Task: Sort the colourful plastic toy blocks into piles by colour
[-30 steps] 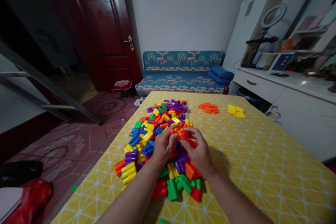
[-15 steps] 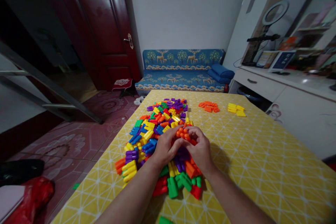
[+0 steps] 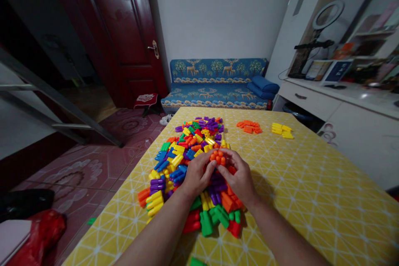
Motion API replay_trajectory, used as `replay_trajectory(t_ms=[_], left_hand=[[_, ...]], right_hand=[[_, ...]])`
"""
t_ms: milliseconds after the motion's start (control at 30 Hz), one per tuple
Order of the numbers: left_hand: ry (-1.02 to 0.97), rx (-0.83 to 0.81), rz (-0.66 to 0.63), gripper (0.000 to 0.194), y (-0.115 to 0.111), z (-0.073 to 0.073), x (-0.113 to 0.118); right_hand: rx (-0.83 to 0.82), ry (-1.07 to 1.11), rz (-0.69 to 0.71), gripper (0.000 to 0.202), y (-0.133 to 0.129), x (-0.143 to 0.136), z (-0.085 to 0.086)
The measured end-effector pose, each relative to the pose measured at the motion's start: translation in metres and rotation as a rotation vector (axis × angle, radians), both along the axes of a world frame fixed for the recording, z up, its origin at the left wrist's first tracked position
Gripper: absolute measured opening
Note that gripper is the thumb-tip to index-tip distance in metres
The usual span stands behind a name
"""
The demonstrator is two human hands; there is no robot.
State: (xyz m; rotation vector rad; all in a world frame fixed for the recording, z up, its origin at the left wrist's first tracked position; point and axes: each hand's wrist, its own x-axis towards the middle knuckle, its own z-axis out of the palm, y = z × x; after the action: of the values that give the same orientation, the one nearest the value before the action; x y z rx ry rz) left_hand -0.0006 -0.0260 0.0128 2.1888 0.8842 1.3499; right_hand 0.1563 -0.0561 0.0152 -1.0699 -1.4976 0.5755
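A bunch of orange plastic pieces is held between my two hands, round ends up. My left hand closes on its left side, thumb in front. From the right, my right hand grips the same bunch with thumb and fingers. Both are above a large heap of mixed pieces in yellow, blue, purple, green, red and orange. Farther off on the right lie a small orange pile and a small yellow pile.
The table has a yellow patterned cloth. A green piece lies at its near edge. Beyond stands a blue sofa; a white cabinet is on the right and a metal ladder on the left.
The fingers have shifted around the orange bunch, which now shows its round ends more fully, and the thumbs have moved apart slightly. The piles look the same.
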Motion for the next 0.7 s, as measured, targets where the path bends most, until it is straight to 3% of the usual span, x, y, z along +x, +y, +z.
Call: replay_trajectory(t_ms=[133,233,333,400,533,700], left_hand=[[-0.004,-0.010,0.001,0.038,0.001,0.000,0.000],[-0.004,-0.032,0.019,0.040,0.002,-0.001,0.000],[-0.017,-0.051,0.017,0.039,0.003,-0.003,0.000],[-0.024,-0.059,0.014,0.038,0.003,-0.004,0.001],[-0.035,-0.076,0.024,0.038,0.003,-0.005,0.002],[-0.038,-0.112,0.037,0.037,0.003,-0.005,0.002]], right_hand=[[-0.032,0.023,-0.009,0.029,0.002,0.003,0.006],[-0.029,0.207,-0.134,0.033,0.016,0.023,0.009],[-0.015,0.382,-0.375,0.034,0.042,0.065,0.001],[-0.121,0.423,-0.492,0.030,0.062,0.100,-0.010],[-0.333,0.425,-0.567,0.024,0.102,0.151,-0.027],[-0.393,0.384,-0.597,0.018,0.153,0.171,-0.027]])
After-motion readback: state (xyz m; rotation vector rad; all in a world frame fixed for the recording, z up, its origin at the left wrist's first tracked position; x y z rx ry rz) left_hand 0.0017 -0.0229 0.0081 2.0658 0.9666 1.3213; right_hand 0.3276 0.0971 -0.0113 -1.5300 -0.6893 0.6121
